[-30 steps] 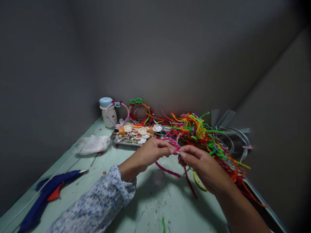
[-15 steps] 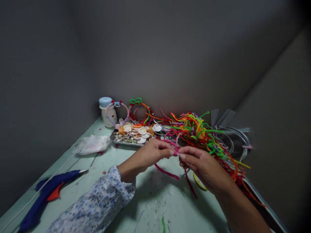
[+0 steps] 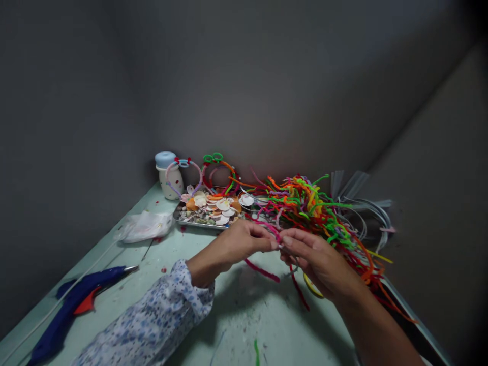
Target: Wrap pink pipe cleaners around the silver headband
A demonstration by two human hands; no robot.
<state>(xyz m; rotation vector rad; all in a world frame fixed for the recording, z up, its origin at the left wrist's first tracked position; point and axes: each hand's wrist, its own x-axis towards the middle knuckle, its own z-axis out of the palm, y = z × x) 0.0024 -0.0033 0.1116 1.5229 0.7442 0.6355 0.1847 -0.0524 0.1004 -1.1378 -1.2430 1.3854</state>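
Observation:
My left hand (image 3: pixel 244 241) is closed in a pinch on a bright pink pipe cleaner (image 3: pixel 273 227), which shows in an arc above the fingertips. Right beside it, my right hand (image 3: pixel 310 256) is closed with thumb and forefinger on the same small spot. A thin grey strip (image 3: pixel 296 265), perhaps a headband, runs down from the pinch beneath my right fingers. Where the pipe cleaner meets the strip, fingertips hide much of it. Below my left hand shows a darker pink length (image 3: pixel 263 270); whether it joins the held one I cannot tell.
A heap of coloured pipe cleaners (image 3: pixel 312 203) and clear bands (image 3: pixel 375 216) lie right. Behind my hands stand a metal tray (image 3: pixel 198 224) of shells, decorated headbands (image 3: pixel 202 178) and a blue-lidded jar (image 3: pixel 171 183). Left are a plastic bag (image 3: pixel 147 227) and blue glue gun (image 3: pixel 72 305).
Both hands stay in nearly the same place. My left fingertips have moved slightly right and down, closing the small gap to my right fingertips, and the pale end between them is now mostly covered.

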